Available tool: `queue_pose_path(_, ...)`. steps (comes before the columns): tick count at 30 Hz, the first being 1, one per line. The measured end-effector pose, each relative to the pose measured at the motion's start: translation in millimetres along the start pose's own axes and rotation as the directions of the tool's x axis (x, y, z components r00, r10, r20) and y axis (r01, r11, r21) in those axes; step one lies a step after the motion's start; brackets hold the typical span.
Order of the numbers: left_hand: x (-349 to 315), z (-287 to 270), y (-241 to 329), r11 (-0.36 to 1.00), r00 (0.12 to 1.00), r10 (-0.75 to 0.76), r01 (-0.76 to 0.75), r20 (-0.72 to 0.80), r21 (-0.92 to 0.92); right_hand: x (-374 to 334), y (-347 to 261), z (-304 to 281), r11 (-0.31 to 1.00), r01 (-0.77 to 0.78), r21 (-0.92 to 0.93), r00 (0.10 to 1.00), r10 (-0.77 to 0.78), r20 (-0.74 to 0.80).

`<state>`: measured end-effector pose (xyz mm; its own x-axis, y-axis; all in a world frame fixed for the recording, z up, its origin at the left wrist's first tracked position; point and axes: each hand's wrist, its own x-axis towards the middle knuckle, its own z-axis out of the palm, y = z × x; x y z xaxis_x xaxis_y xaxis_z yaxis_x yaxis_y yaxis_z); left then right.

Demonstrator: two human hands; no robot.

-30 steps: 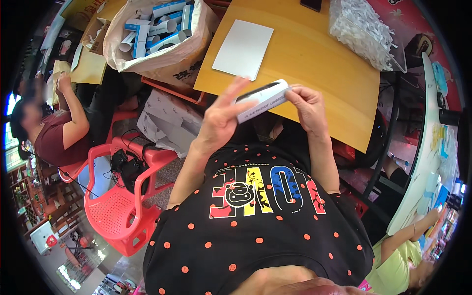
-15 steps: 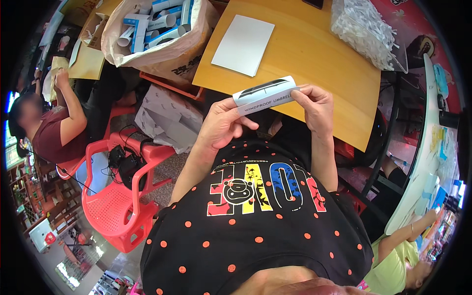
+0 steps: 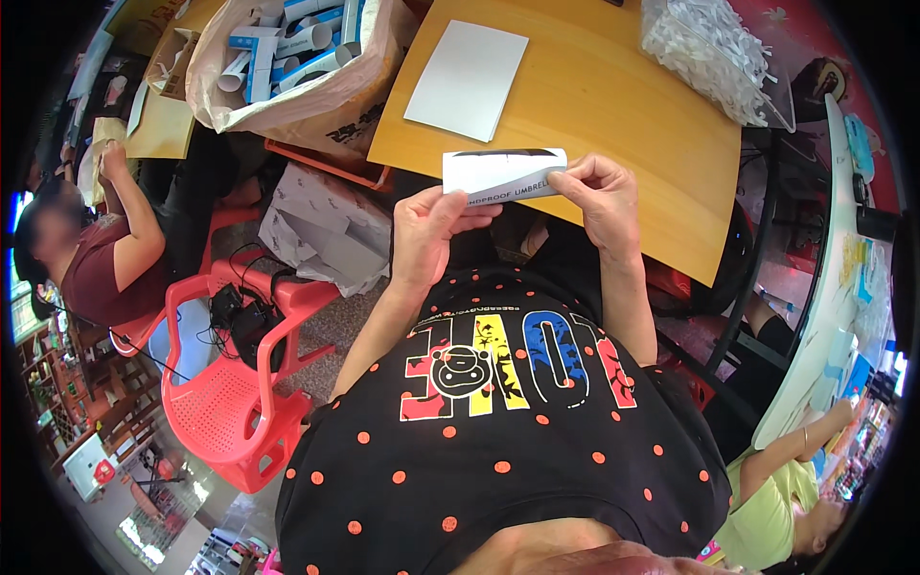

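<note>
A rolled paper sleeve (image 3: 494,171), white with dark lettering and part of a black picture along its far side, is held level at the table's near edge. My left hand (image 3: 425,235) grips its left end, thumb at the near edge and fingers behind and below. At the right end, my right hand (image 3: 609,201) pinches the sleeve between thumb and fingers. Whether its edges overlap or are joined cannot be made out. Just beyond it, a stack of white sheets (image 3: 467,81) lies on the wooden table (image 3: 585,96).
A large pale sack (image 3: 287,115) full of blue and white paper tubes stands at the far left. A clear bin of white strips (image 3: 709,62) sits at the table's far right. A red plastic chair (image 3: 216,412) holds black cables at left. Co-workers sit on both sides.
The sleeve has turned in my fingers, so the black picture shows less and more blank white faces me. Both hands have shifted slightly left with it. My left fingers have closed in behind it.
</note>
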<state>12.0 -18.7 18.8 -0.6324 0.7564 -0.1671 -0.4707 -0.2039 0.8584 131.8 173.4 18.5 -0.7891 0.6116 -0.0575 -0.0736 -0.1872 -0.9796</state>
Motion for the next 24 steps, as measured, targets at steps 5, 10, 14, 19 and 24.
queue_pose_path(5, 7.1, -11.7, 19.0, 0.782, 0.943, -0.288, 0.333, 0.168, -0.527, -4.4, -6.0, -1.8, 0.993, 0.078, -0.085, 0.994, -0.071, 0.082)
queue_pose_path(10, 10.0, -20.6, 20.3, 0.869, 0.896, -0.402, 0.438, 0.186, -0.230, -3.3, -6.0, -5.7, 0.995, 0.010, -0.096, 0.993, 0.002, 0.117)
queue_pose_path(14, 8.0, -17.8, 17.7, 0.927, 0.929, -0.352, 0.363, 0.116, -0.094, -2.5, -1.2, -4.3, 0.999, -0.032, -0.018, 0.996, 0.033, 0.086)
queue_pose_path(19, 8.6, -13.4, 10.0, 0.947, 0.958, -0.266, 0.280, 0.105, -0.155, -2.7, 8.9, -5.0, 0.998, -0.041, 0.049, 0.998, 0.038, 0.055)
queue_pose_path(24, 7.0, 2.0, 13.4, 0.911, 0.975, -0.213, 0.224, 0.070, -0.347, -1.6, 11.8, -0.6, 0.999, -0.022, 0.044, 1.000, 0.022, -0.002)
